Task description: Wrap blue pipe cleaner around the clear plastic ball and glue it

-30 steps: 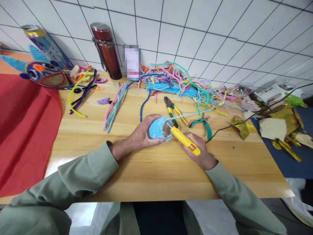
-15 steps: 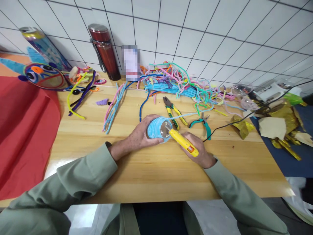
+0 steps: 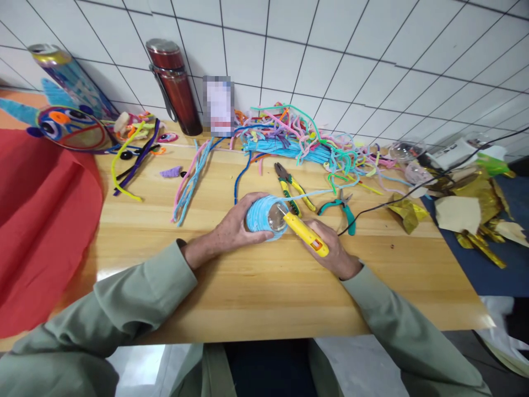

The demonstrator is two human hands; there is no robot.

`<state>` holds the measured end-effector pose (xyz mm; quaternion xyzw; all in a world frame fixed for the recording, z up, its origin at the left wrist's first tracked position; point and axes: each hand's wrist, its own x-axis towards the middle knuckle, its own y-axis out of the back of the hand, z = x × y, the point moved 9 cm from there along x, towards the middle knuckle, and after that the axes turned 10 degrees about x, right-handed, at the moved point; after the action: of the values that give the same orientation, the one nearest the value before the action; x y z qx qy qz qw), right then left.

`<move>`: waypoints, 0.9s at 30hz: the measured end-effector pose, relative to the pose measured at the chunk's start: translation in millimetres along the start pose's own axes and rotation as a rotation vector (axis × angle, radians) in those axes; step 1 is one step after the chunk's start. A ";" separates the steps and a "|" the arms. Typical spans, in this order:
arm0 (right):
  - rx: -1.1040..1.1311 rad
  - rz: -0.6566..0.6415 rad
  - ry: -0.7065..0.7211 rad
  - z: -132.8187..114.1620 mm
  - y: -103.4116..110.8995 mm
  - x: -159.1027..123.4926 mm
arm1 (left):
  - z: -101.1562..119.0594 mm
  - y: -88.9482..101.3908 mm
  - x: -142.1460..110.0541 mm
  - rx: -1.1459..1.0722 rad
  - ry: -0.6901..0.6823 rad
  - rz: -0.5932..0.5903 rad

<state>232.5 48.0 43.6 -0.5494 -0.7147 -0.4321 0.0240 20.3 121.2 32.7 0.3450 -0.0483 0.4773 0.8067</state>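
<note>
My left hand [image 3: 239,225] is wrapped round a can-like cylinder [image 3: 259,216] wound in light blue pipe cleaner, its round silvery end facing right. From its upper edge a loose pipe cleaner [image 3: 311,194] stretches off to the right. My right hand [image 3: 333,248] grips a yellow hot glue gun [image 3: 306,232], whose nozzle points at the rim of the cylinder's end. Whether the nozzle touches it I cannot tell. Just beyond lie yellow-green pliers [image 3: 294,190] and teal-handled pliers [image 3: 341,209].
A heap of coloured pipe cleaners [image 3: 293,146] lies along the tiled wall. Behind stand a red thermos [image 3: 177,91] and a blurred phone-like rectangle [image 3: 219,107]. A black cable [image 3: 397,204] crosses the right side. Red cloth [image 3: 45,231] and a decorated figure [image 3: 72,129] are at left.
The glue gun and my right hand have shifted slightly left with a small shift of the whole view. Both hands keep their holds.
</note>
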 end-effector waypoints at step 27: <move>0.008 -0.050 0.025 -1.3 -5.0 -1.3 | -3.0 0.4 -0.4 -0.013 0.046 -0.010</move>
<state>228.4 46.1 40.8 -0.5258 -0.7296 -0.4367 0.0244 19.0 122.9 30.5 0.3291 -0.0310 0.4807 0.8122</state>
